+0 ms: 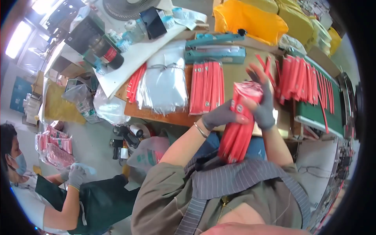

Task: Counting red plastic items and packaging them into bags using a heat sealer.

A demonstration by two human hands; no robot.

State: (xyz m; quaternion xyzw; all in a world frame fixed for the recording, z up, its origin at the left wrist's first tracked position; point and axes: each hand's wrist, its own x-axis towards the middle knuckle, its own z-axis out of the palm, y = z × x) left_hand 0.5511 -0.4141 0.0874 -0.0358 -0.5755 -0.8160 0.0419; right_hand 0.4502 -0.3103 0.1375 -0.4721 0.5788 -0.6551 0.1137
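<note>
Both gloved hands grip a red bundle upright over the desk's near edge, the left hand closed around its middle, the right hand clasping its top, with red strips lying flat beyond.

So the thick bundle of long, flat red paper sleeves was held up off the wooden table, standing roughly upright and tilted a bit, top leaning right. Its upper end looked crinkly, like wrapped in shiny clear plastic, and the lower end hung down toward the person's lap. A small round silvery dot showed on one sleeve near the top. The grey-gloved left hand gripped it from the left side, and the grey-gloved right hand wrapped over the top right, fingers spread.
</note>
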